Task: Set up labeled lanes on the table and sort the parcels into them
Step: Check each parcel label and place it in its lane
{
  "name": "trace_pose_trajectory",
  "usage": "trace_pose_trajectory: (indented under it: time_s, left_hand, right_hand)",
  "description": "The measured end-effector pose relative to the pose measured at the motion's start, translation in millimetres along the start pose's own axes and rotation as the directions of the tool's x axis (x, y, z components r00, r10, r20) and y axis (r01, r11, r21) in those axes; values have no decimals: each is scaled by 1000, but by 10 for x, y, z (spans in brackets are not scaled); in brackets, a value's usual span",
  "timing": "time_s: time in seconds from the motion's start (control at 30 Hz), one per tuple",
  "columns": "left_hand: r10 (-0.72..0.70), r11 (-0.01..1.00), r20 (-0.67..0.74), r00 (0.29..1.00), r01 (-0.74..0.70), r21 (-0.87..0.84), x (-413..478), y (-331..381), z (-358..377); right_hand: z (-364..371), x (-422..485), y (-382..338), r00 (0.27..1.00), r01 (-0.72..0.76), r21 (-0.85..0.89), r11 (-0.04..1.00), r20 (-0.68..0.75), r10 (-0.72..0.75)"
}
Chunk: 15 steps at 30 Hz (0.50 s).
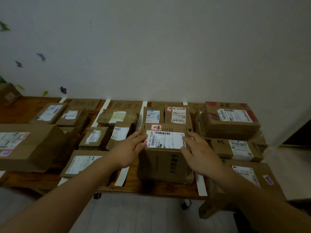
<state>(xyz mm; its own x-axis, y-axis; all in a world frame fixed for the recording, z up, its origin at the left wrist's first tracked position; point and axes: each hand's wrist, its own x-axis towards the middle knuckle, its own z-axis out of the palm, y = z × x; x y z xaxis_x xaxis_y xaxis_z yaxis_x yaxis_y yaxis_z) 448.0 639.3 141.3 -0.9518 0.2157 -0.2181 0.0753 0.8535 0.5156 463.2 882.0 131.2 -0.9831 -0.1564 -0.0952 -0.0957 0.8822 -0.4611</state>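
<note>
My left hand [129, 149] and right hand [201, 156]: fingers straight, touching the box [165, 163] top from either side | box: on the surface [151, 189], between two white tape strips [122, 177] | more parcels [230, 118] alongside

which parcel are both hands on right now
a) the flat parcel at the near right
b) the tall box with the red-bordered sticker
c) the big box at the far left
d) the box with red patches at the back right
b: the left hand and right hand touch either side of the tall box top, where the red-bordered sticker sits above a white label.
</note>
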Motion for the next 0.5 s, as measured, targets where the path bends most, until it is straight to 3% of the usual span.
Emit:
trace_pose_trajectory:
  time_s: [0.23, 0.5]
  left_hand:
    - [-25, 992, -40, 999, 20, -127, -160, -327, -314]
    - [-162, 986, -153, 975, 152, -72, -1002, -2107, -1435]
  right_hand:
    - [-124, 111, -451, 994, 43, -143, 989, -97, -58]
    - [501, 606, -2321, 955, 286, -185, 940, -29, -296]
